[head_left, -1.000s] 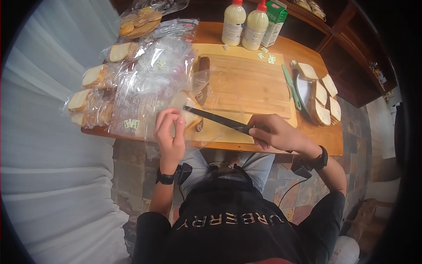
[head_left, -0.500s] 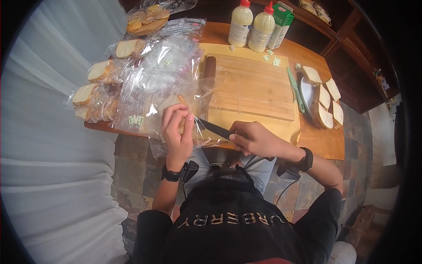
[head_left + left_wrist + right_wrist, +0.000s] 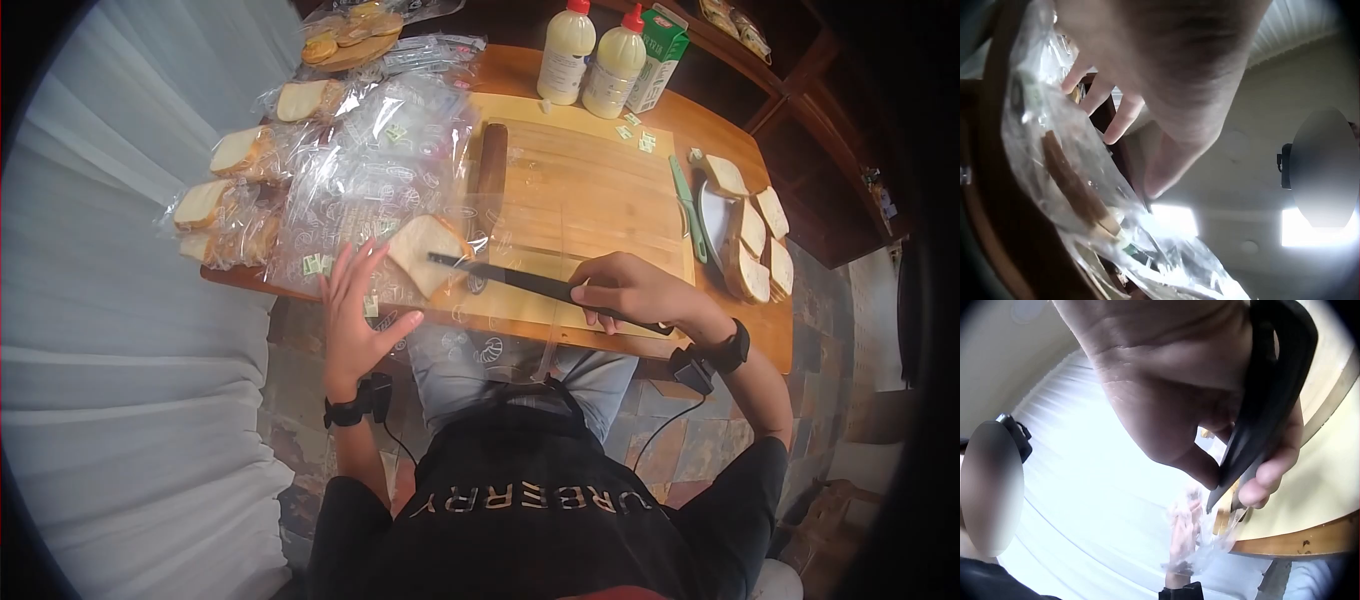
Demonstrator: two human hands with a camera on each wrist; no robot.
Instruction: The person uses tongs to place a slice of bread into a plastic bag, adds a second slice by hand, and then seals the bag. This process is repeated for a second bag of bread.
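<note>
My right hand (image 3: 628,294) is closed round a pair of long, narrow, matt-black tongs (image 3: 540,284), thumb and fingers pinching the arms together. My left hand (image 3: 358,322) is held wide, fingers straight and thumb spread, at the near-left of the rectangular, smooth-grained wooden board (image 3: 600,200), the landmark. The square white bread slice with a brown crust (image 3: 418,240) lies left of the board's near-left corner, under thin, glossy film of a transparent bag with white printed motifs (image 3: 490,350); the tongs' tip reaches its face, though whether it touches I cannot tell. In the left wrist view, brown crust shows through wrinkled film.

Under the board is one flat, pale-yellow mat (image 3: 515,109). Beyond it stand two rounded, cream-filled plastic bottles with red caps (image 3: 566,55) and one green-and-white box-shaped carton (image 3: 660,60). To its right lies one slim green-handled utensil (image 3: 689,205), then one white plate (image 3: 714,220) bearing at least five soft, pale bread slices (image 3: 748,228). To its left are a flat spread of crinkled clear bags (image 3: 385,170) and, farther left, film-wrapped bread (image 3: 236,152), with four pale faces showing. Far left of the board sits one round wooden tray (image 3: 362,52) of round golden pieces.
</note>
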